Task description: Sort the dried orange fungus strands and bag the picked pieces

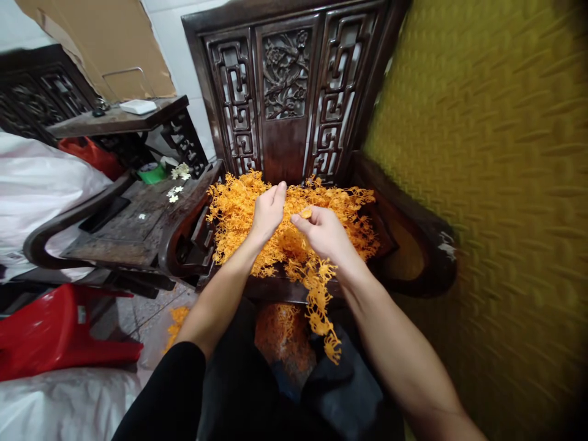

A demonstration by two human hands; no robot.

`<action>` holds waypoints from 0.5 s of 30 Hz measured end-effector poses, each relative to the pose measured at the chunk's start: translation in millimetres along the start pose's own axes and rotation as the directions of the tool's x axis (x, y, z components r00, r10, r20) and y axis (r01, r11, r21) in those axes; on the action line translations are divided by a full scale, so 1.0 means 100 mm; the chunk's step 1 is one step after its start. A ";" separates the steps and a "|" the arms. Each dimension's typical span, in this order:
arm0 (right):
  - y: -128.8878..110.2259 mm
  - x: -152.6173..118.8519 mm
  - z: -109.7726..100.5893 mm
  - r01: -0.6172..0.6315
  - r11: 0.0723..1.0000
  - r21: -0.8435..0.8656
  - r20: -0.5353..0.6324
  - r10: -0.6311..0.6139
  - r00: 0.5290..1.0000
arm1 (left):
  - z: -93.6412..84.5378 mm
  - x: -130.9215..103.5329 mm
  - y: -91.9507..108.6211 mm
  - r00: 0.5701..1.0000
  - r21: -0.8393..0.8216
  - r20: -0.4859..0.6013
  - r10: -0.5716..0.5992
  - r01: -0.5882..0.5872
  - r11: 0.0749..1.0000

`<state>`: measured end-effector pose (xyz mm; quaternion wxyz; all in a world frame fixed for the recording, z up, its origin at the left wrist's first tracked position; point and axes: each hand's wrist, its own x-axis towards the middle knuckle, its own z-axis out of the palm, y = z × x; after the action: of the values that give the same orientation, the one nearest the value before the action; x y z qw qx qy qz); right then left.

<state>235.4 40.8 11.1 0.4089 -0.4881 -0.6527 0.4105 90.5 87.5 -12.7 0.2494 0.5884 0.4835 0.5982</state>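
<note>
A large heap of lacy orange plastic pieces point(239, 226) lies on the seat of a dark carved wooden chair point(285, 150). My left hand point(270, 211) is over the heap with its fingers closed together; anything inside them is hidden. Close beside it on the right, my right hand point(324, 231) pinches a small rounded orange piece point(305, 213) between thumb and finger. Below that hand, a strand of joined orange pieces point(318, 300) hangs over the seat's front edge toward my lap. Whether the strand connects to the pinched piece, I cannot tell.
A ridged yellow surface point(487, 153) rises close on the right. At left stand a dark wooden side table point(119, 119), a chair with a green tape roll point(152, 173) and pale plastic bits point(180, 171), a red plastic stool point(59, 334) and white sacks point(41, 190).
</note>
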 end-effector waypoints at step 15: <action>0.32 0.13 -0.16 0.041 0.954 0.298 -0.006 -0.041 0.999 | -0.23 -0.11 0.10 0.881 -0.253 0.443 -0.165 0.299 0.920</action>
<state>257.2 61.9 -11.4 0.4862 -0.4070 -0.5935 0.4957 73.3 67.5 -5.8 0.5070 0.5909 0.3861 0.4947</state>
